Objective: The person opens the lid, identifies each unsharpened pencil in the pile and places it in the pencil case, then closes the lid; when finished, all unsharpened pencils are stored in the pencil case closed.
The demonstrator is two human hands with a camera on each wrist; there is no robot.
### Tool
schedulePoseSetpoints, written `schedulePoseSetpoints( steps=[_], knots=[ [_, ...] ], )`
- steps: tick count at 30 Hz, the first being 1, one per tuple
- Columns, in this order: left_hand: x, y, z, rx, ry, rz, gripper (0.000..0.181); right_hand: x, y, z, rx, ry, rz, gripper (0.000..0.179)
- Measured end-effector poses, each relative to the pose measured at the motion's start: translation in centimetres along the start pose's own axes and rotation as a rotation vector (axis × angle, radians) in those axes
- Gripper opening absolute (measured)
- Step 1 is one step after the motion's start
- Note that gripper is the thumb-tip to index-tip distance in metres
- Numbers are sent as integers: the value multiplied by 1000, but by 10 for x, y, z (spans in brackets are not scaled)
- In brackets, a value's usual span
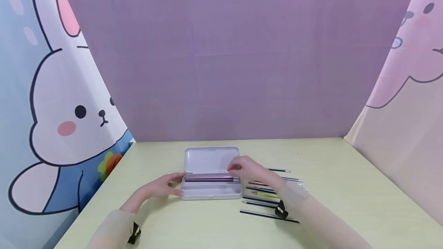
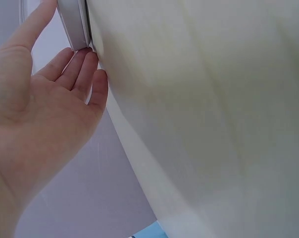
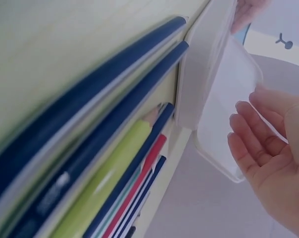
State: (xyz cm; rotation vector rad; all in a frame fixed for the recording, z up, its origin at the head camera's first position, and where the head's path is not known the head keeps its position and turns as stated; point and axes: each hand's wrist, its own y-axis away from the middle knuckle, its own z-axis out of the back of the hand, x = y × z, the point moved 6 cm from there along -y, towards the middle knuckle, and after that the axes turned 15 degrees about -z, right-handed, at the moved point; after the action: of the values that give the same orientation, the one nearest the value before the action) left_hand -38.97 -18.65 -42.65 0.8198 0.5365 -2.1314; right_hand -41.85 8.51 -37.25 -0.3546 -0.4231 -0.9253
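A white pencil case (image 1: 211, 197) stands on the table, its lid (image 1: 207, 158) tipped back. Inside, several dark striped pencils (image 1: 211, 180) lie lengthwise in the rear section. My left hand (image 1: 162, 185) holds the case's left end, thumb at the front corner and fingers at the back; the left wrist view shows those fingertips against the case end (image 2: 76, 25). Over the rear right corner, by the lid, is my right hand (image 1: 245, 168). Its fingers (image 3: 258, 144) are loosely bent, and nothing shows in its palm in the right wrist view.
Right of the case lie several loose pencils, mostly dark, with a yellow-green pencil (image 1: 266, 194) among them and a dark pencil (image 1: 263, 214) nearest the front. The case front has a small divided compartment (image 1: 232, 189). A purple cloth (image 1: 238, 57) hangs behind the table.
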Motion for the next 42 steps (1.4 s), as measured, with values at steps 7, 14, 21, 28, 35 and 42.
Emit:
schedulePoseSetpoints(
  steps=[7, 14, 21, 28, 35, 42],
  knots=[
    [-1, 1, 1, 3, 8, -12, 77, -2, 12, 14, -64, 11, 29, 15],
    [-2, 1, 1, 9, 1, -24, 76, -13, 21, 24, -80, -24, 13, 17],
    [0, 1, 1, 6, 3, -23, 76, -20, 32, 36, -129, 2, 48, 16],
    [2, 0, 1, 10, -7, -29, 77, -34, 42, 44, -156, 6, 34, 12],
    [3, 0, 1, 10, -6, -22, 77, -43, 52, 51, -172, 24, 18, 11],
    [1, 1, 0, 12, -13, -20, 77, -57, 62, 56, -188, 36, -9, 13]
  ],
)
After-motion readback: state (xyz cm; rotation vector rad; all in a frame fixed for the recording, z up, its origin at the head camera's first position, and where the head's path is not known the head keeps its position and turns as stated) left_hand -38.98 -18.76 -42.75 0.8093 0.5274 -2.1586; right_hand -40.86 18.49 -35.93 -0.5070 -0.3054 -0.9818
